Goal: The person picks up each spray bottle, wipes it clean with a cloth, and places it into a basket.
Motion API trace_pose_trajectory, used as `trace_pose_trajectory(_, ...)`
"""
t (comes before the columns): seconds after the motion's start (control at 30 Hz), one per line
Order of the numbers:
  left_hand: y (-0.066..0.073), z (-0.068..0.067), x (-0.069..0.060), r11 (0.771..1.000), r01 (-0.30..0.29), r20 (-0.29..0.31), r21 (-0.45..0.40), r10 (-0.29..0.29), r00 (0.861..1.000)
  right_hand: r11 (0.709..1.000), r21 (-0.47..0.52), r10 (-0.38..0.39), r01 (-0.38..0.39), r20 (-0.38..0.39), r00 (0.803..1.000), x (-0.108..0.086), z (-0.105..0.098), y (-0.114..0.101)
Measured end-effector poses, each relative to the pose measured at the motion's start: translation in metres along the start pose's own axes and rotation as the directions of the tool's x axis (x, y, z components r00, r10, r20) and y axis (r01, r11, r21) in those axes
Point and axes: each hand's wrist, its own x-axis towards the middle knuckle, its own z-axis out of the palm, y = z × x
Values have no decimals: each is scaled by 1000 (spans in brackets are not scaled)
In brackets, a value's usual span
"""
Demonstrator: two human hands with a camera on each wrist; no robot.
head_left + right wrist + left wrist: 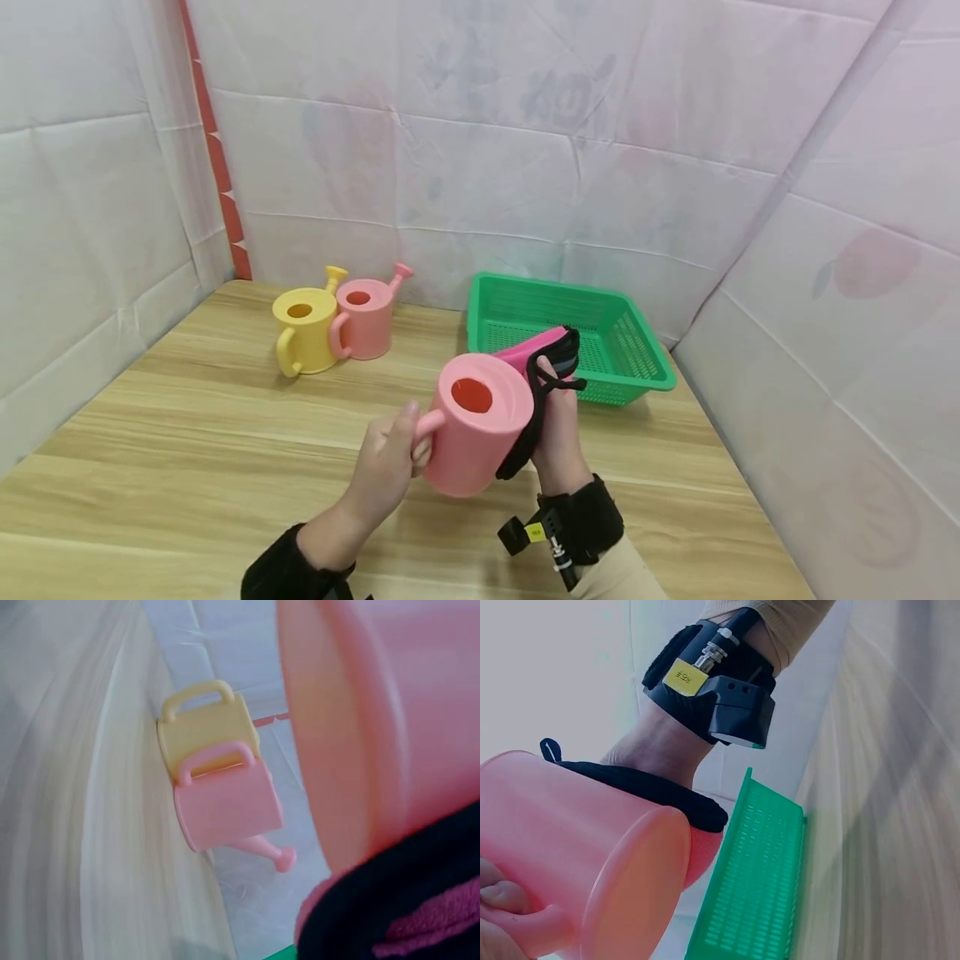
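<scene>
A pink watering can (468,442) is held above the table, its round opening facing up toward the head camera. My left hand (386,462) grips its handle; in the left wrist view the fingers (506,896) curl round the handle. My right hand (558,425) holds a pink and black cloth item (531,404) against the can's right side. That cloth shows as a black band (660,793) in the left wrist view and as black and pink fabric (420,900) in the right wrist view. The can's spout is hidden.
A yellow watering can (309,333) and another pink watering can (367,325) stand side by side at the table's back left. Behind my right hand is a green basket (645,382). White sheets hang along the back and both sides of the wooden table (187,467).
</scene>
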Motion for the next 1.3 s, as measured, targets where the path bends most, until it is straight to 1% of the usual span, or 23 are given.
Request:
trace_pose_trajectory(0.1, 0, 1, 1, 1000, -18, -26, 9, 18, 999, 1000, -12, 10, -10, 36, 999, -3, 2, 2)
trace_pose_trajectory(0.2, 1, 0, 2, 1000, -18, -59, 17, 19, 998, 999, -24, 35, -34, 37, 999, -6, 3, 4)
trace_pose_trajectory(0.33, 3, -1, 3, 1000, 18, -113, 19, -15, 993, 993, -63, 103, -100, 55, 993, -10, 5, 6)
trace_pose_trajectory(0.37, 4, -2, 3, 1000, 26, -126, 11, -25, 992, 990, -76, 124, -119, 65, 990, -12, 6, 7)
trace_pose_trajectory(0.43, 5, -3, 4, 1000, 26, -145, -6, -27, 989, 984, -94, 161, -153, 89, 983, -15, 7, 9)
trace_pose_trajectory(0.53, 9, -6, 7, 999, 10, -168, -36, -16, 986, 973, -95, 221, -211, 117, 968, -20, 7, 13)
trace_pose_trajectory(0.63, 12, -8, 9, 999, -7, -173, -51, -2, 985, 965, -81, 259, -250, 143, 955, -23, 8, 17)
trace_pose_trajectory(0.7, 13, -9, 10, 998, -2, -164, -62, -8, 986, 963, -86, 265, -255, 146, 953, -23, 7, 18)
trace_pose_trajectory(0.8, 13, -9, 11, 996, 29, -144, -79, -40, 989, 965, -102, 254, -243, 124, 959, -22, 7, 18)
trace_pose_trajectory(0.9, 11, -9, 10, 995, 75, -115, -72, -83, 990, 967, -107, 244, -233, 99, 965, -17, 6, 15)
trace_pose_trajectory(1.0, 9, -9, 10, 993, 110, -62, -34, -112, 992, 975, -76, 215, -207, 116, 970, -13, 2, 11)
trace_pose_trajectory(1.1, 7, -9, 9, 993, 120, 4, -11, -120, 993, 985, 11, 170, -173, 118, 978, -9, -3, 6)
trace_pose_trajectory(1.17, 6, -9, 9, 993, 115, 36, -5, -114, 993, 983, 104, 138, -150, 113, 984, -7, -7, 1)
trace_pose_trajectory(1.23, 4, -9, 9, 993, 115, 57, -16, -114, 992, 969, 211, 106, -127, 112, 988, -6, -9, -3)
trace_pose_trajectory(1.3, 3, -9, 8, 993, 113, 64, -33, -110, 992, 944, 309, 75, -117, 144, 987, -6, -10, -6)
